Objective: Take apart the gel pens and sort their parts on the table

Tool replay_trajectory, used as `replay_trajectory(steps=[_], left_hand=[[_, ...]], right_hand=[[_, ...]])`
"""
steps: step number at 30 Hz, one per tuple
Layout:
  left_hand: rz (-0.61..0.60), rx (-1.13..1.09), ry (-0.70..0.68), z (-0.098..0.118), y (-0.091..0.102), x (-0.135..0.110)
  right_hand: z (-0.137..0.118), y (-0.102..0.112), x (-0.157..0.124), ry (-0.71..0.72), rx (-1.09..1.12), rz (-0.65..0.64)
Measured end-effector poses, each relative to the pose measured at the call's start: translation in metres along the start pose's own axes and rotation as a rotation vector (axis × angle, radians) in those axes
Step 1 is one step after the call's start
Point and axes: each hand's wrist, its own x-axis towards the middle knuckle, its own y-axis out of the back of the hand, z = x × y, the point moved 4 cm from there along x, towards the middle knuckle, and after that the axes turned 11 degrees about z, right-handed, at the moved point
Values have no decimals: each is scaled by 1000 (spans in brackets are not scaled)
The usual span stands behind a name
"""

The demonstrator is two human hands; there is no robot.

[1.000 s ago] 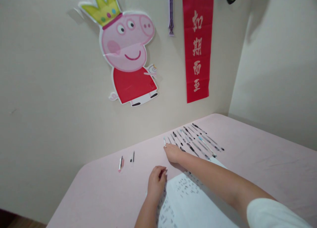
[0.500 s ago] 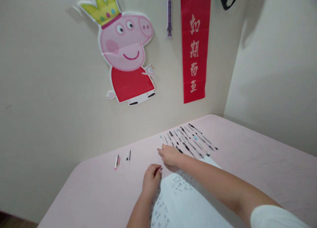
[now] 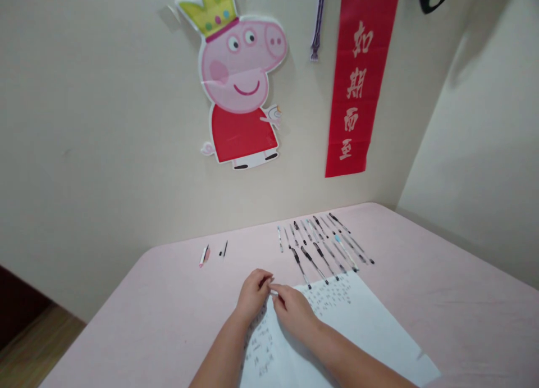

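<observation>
My left hand (image 3: 254, 292) is closed, its fingertips pinched together at the top left corner of a large white sheet of paper (image 3: 370, 332) with handwriting on it. My right hand (image 3: 295, 310) lies over the paper, closed, its fingertips meeting those of the left. A small pale bit shows at the fingertips; what it is I cannot make out. Just beyond the paper's far edge, several pens lie in two slanting rows, among them a black-gripped pen (image 3: 301, 268) near the right hand and a light blue and white pen (image 3: 280, 240) at the left end.
On the pink-covered table (image 3: 181, 315), a white and pink pen-like item (image 3: 203, 256) and a small black and white pen part (image 3: 224, 249) lie to the left. Behind stands a wall with a pig cutout (image 3: 242, 90) and a red banner (image 3: 357, 85).
My right hand has drawn back from the left end of the pens to meet my left hand over the paper. The camera view has shifted to the left.
</observation>
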Motion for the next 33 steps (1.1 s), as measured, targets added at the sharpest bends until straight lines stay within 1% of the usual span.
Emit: replay_trajectory(steps=[3, 8, 14, 19, 22, 25, 27, 28, 29, 30, 31, 33], left_hand=[[-2, 11, -6, 2, 1, 0], [-18, 24, -29, 3, 1, -1], [-39, 30, -32, 7, 1, 0], [-44, 41, -18, 9, 1, 1], [-22, 17, -20, 8, -1, 0], [41, -20, 6, 3, 2, 2], [88, -7, 15, -5, 9, 9], [103, 40, 12, -10, 14, 15], [122, 115, 4, -16, 21, 22], [140, 265, 2, -24, 30, 31], [143, 459, 15, -32, 39, 41], [171, 577, 53, -48, 59, 61]], right_hand=[[5, -2, -3, 8, 47, 18], [9, -5, -5, 33, 62, 27], [9, -3, -3, 30, 68, 9], [13, -6, -2, 22, 95, -3], [16, -7, -1, 11, 112, 3], [17, -7, -1, -5, 138, 9], [18, -6, -1, -11, 156, 21], [19, -6, 0, -13, 163, 30], [19, -6, 0, -14, 170, 38], [19, -6, 0, -12, 178, 44], [20, -6, 0, -11, 184, 49], [21, -7, 0, -9, 195, 54]])
